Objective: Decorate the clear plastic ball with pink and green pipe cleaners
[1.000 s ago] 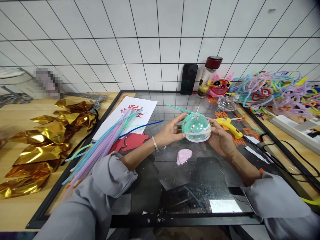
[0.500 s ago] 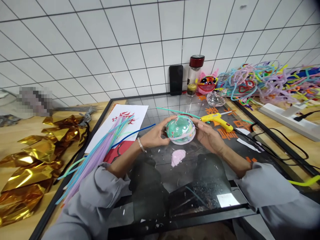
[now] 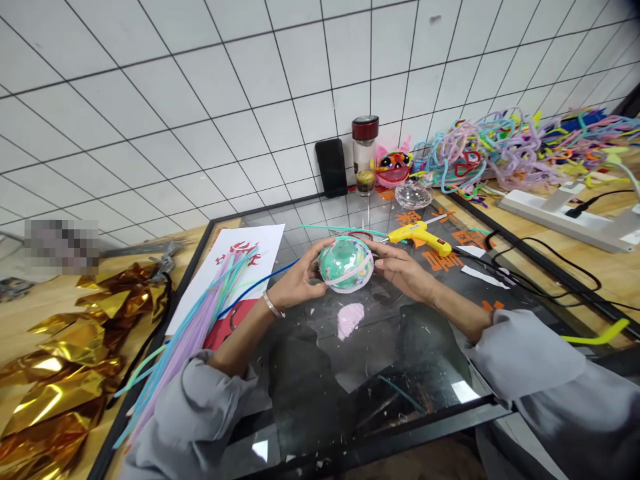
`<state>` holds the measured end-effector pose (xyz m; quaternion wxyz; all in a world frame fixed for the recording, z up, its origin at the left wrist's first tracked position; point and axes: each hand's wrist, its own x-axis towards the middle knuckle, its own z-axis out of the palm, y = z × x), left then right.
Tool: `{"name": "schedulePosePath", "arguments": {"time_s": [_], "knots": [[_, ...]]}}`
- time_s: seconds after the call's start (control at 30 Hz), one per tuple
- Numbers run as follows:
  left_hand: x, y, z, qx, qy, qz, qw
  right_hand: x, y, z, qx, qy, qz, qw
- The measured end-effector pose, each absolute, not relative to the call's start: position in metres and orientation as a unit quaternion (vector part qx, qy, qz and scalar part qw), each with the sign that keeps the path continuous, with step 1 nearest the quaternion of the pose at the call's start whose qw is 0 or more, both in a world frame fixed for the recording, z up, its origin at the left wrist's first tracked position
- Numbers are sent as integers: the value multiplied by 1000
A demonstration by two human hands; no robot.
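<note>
Between both hands is a clear plastic ball [image 3: 346, 263], greenish inside, with a pale pipe cleaner band around it and coloured bits showing through. My left hand [image 3: 301, 279] curves round its left side, thumb low near the front. At its right side my right hand [image 3: 406, 268] is closed on it, the fingers bent against the rim. On the dark glass just in front of the ball lies a pale pink flat piece [image 3: 351, 321]. A yellow glue gun [image 3: 420, 235] rests behind my right hand.
Pastel pipe cleaners [image 3: 195, 327] lie across white paper [image 3: 267, 247] at left, beside gold foil [image 3: 75, 347]. At the back stand a phone [image 3: 331, 168], a tea bottle [image 3: 365, 160] and a pink figure [image 3: 394, 167]. A clear dome [image 3: 413, 195], tangled pipe cleaners [image 3: 475, 153] and a power strip [image 3: 565, 220] sit at right.
The camera view has shifted, so most of the scene appears further left. Both hands stay on the ball, with the right fingers slightly more bent.
</note>
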<state>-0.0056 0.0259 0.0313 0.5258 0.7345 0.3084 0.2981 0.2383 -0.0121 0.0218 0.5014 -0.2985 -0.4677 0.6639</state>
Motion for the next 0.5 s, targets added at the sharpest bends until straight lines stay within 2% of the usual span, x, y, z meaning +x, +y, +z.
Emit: {"name": "schedulePosePath", "arguments": {"time_s": [0.5], "knots": [[-1, 21, 39, 737, 318, 285, 525, 236, -11, 17, -311, -487, 628, 520]]}}
